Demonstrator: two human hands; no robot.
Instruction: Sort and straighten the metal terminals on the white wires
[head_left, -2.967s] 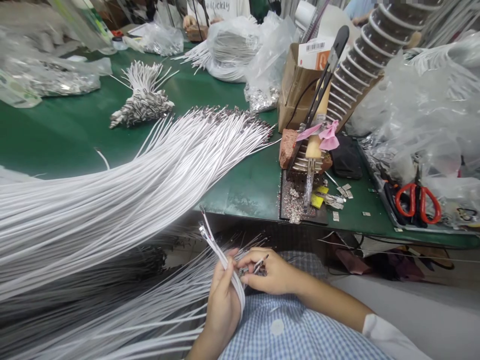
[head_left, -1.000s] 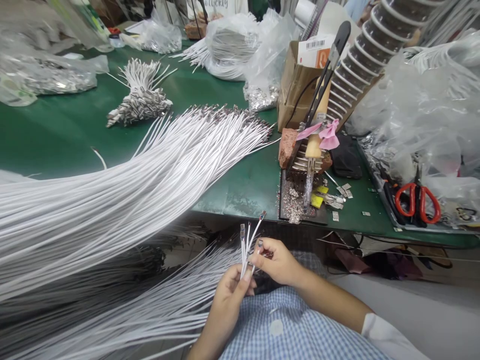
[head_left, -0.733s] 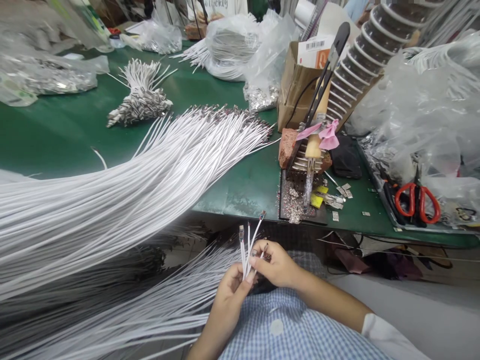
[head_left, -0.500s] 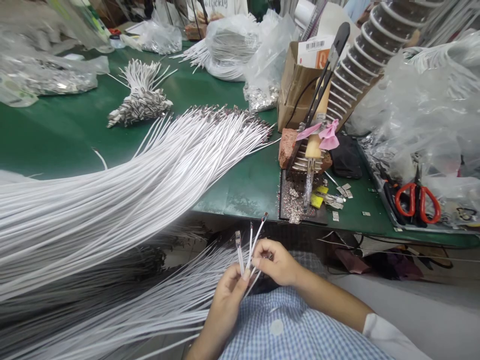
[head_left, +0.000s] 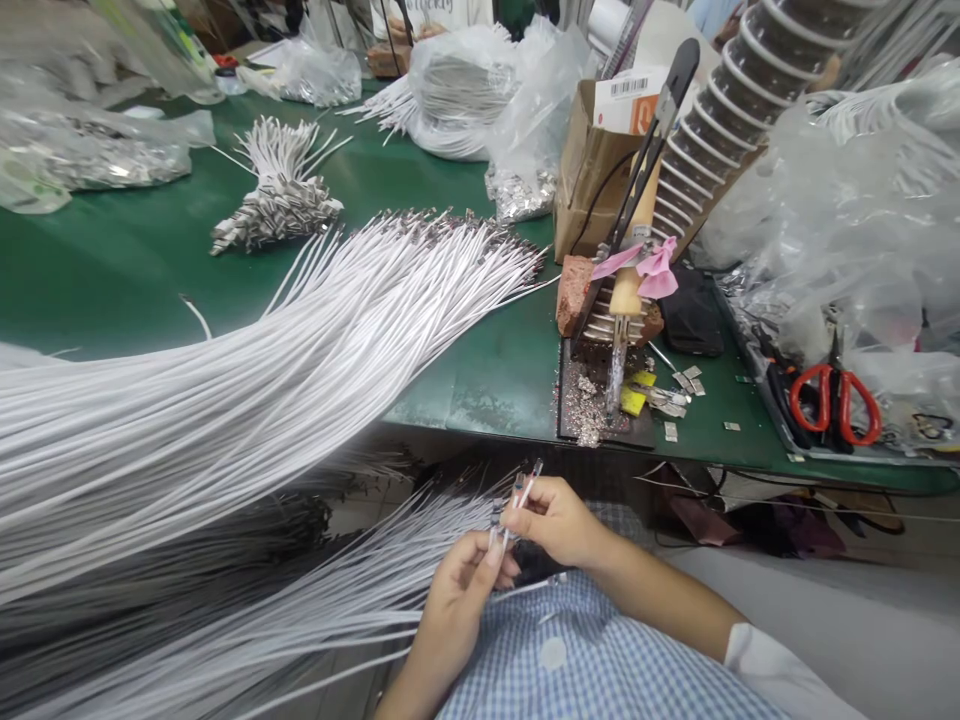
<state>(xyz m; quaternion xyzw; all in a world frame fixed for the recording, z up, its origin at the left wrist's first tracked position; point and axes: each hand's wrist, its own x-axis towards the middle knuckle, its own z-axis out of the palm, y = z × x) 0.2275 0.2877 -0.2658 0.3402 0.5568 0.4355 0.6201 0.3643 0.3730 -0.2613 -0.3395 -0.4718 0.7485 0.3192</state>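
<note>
In front of the apron, my left hand (head_left: 471,578) pinches a few white cables (head_left: 501,535) between thumb and fingers. My right hand (head_left: 553,520) is closed on the same cables near their tips, just above and right of the left. Small metal-looking ends stick up past the fingers. Another cable end juts out to the right below the hands. How many cables each hand holds is hard to make out. A large bundle of white cables (head_left: 315,330) lies across the table to the left, and more cables (head_left: 300,610) hang below the table edge.
On the green table (head_left: 495,385) a soldering iron (head_left: 624,300) rests in a coil holder beside a brick. Red-handled scissors (head_left: 834,400) lie in a tray at right. A cardboard box (head_left: 581,180), a ribbed hose (head_left: 739,110) and bags of metal parts (head_left: 525,190) stand behind. A person's hands show at the far side.
The cable ends, fanned upright before, are now lower and closer together. My right hand has closed over them near the tips, and one end now points right below the hands.
</note>
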